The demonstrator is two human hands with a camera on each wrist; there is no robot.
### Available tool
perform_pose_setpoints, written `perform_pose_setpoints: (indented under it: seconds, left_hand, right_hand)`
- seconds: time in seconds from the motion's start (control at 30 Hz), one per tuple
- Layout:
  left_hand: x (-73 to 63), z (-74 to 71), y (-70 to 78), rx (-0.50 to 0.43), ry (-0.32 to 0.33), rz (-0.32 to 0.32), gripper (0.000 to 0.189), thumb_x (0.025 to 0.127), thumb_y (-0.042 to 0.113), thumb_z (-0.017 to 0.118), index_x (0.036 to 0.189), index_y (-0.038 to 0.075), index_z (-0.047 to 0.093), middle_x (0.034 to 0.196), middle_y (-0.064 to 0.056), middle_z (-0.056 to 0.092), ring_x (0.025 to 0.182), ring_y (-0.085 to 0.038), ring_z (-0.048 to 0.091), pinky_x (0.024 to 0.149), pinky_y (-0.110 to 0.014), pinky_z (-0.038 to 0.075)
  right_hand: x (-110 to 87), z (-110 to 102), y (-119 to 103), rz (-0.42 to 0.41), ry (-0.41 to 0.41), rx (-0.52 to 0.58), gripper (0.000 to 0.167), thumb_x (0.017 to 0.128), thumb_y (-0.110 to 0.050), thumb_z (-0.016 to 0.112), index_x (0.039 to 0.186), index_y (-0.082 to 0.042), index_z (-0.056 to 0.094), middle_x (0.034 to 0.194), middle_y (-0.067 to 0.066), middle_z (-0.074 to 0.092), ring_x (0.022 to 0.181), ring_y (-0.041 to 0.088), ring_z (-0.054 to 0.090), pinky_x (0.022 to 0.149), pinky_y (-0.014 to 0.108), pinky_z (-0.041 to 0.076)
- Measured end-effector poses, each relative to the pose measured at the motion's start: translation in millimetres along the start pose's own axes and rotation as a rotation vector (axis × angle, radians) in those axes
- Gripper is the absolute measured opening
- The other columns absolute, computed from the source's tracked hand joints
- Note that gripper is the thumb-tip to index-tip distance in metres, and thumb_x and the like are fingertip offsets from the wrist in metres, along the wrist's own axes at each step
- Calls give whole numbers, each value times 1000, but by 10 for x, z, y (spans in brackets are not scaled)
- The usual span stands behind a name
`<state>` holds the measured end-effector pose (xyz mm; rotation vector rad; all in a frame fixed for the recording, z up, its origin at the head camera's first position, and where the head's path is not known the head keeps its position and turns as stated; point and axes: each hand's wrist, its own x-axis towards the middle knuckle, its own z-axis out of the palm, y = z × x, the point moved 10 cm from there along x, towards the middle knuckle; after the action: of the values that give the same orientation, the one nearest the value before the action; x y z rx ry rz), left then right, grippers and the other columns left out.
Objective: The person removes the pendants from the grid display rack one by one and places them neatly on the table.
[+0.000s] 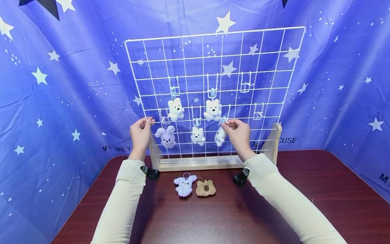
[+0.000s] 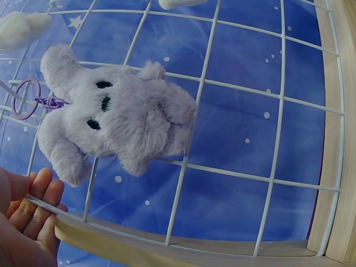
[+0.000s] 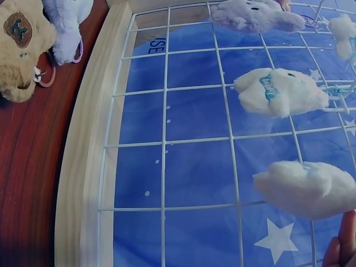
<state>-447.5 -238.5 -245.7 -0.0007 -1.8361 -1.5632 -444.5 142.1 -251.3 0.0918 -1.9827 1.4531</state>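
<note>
On the table (image 1: 198, 220), near the middle of its back edge, lie two plush toys side by side: a pale purple one (image 1: 184, 186), its ring end toward the back edge, and a brown bear (image 1: 206, 188) with a darker patch on its muzzle. Just behind them, the wooden base (image 1: 201, 165) of a white wire rack (image 1: 213, 34) stands along that back edge. The left hand (image 1: 141, 134) pinches the wire of the rack's left edge between thumb and fingers, beside a purple mouse toy (image 1: 167, 137) that hangs head up. The right hand (image 1: 239, 135), thumb and fingers drawn narrow, pinches the light blue clip (image 1: 223, 120) of a white toy (image 1: 219, 136) at the right-hand end of the toys in the lower row. That toy hangs head up below the fingers, its long axis close to vertical and slightly aslant, its body turned side-on and its back toward the right wrist camera; it is small, plump and fluffy, with a hint of pale blue near the neck. Another white toy (image 1: 198, 136) hangs upright to its left, and two more, one on the left (image 1: 176, 109) and one nearer the centre (image 1: 212, 110), hang above. Toward the rack's right edge sit an upper hook (image 1: 245, 87) and a lower hook (image 1: 258, 116), and behind everything falls a blue starry curtain (image 1: 82, 88)
</note>
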Motion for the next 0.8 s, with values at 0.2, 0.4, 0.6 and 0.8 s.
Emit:
perform_pose_setpoints:
  seconds: [0.2, 0.4, 0.6, 0.8]
  left_hand:
    - [9, 4, -13, 0, -4, 6, 23, 94, 13, 57, 103, -5, 69, 98, -21, 70, 72, 0, 63, 71, -12, 46]
    - [9, -2, -22, 7, -1, 11, 23, 94, 13, 57, 103, -4, 69, 98, -21, 70, 71, 1, 63, 71, -12, 46]
    - [2, -2, -2, -7, 4, 11, 22, 94, 11, 57, 102, -6, 68, 97, -22, 69, 72, -1, 64, 65, -11, 45]
    - [-12, 3, 25, -6, 1, 6, 23, 94, 11, 56, 104, -7, 68, 98, -24, 69, 72, -1, 64, 62, -11, 43]
  right_hand:
    - [-15, -24, 18, 12, 19, 14, 14, 79, -7, 74, 86, 5, 71, 79, 19, 70, 55, -7, 51, 54, 9, 42]
    - [-33, -42, 23, 22, 2, 36, 14, 81, -8, 71, 88, 5, 72, 79, 20, 69, 55, -6, 51, 54, 10, 42]
    - [-53, -40, 39, 36, -24, 57, 17, 82, -10, 72, 89, 6, 71, 77, 16, 70, 55, -6, 52, 54, 11, 43]
    - [-64, -33, 37, 64, -50, 160, 18, 83, -6, 70, 93, 9, 69, 84, 19, 71, 61, -6, 57, 59, 11, 46]
